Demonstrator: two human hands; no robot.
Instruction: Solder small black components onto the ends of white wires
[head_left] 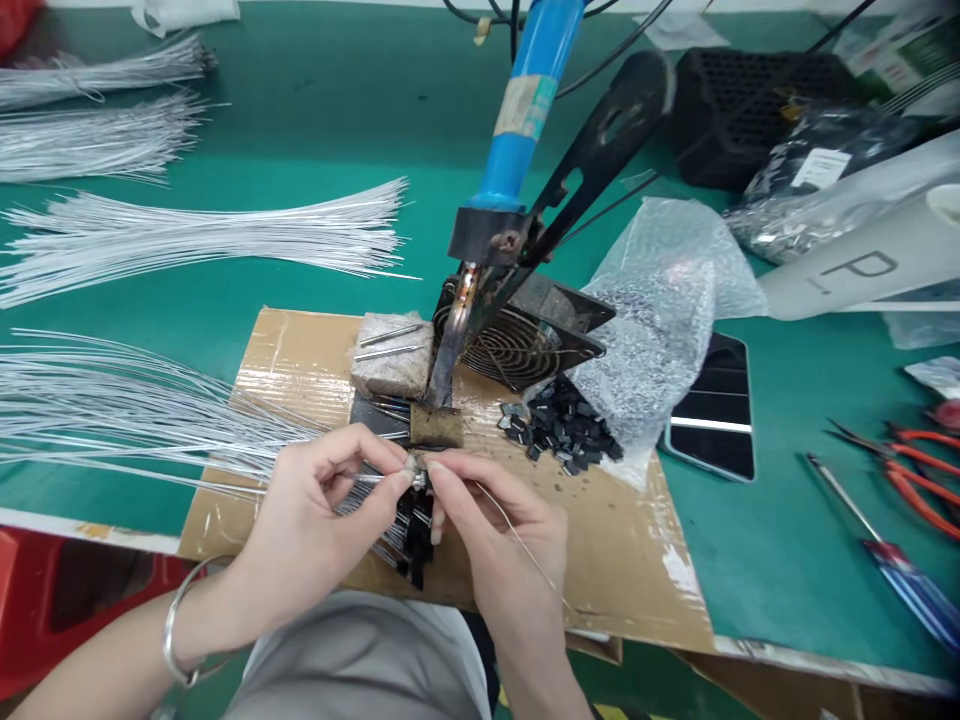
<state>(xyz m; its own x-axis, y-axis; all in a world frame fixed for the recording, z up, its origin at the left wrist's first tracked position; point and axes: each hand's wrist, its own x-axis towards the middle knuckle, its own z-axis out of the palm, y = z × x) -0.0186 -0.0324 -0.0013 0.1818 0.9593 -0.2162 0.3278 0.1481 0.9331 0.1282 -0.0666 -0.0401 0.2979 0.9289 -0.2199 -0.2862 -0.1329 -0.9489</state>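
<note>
My left hand [319, 520] pinches a thin silver wire [371, 479] between thumb and fingers, its tip at the small block [435, 425] under the iron. My right hand [491, 525] pinches a fine strand of solder wire [517, 540] that trails back over my wrist, and its fingertips meet the left ones. A blue-handled soldering iron [517, 130] is clamped in a black stand, its tip [444, 375] resting just above my fingers. Finished black-tipped wires [412, 535] lie bunched under my hands on the cardboard sheet [600, 540].
Bundles of silver wires [187, 235] fan across the green table [787, 540] at left. A small fan [517, 345], a bubble-wrap bag [660, 300] spilling small black parts [566, 430], a phone [712, 410], red pliers [911, 470] and a screwdriver [892, 565] lie at right.
</note>
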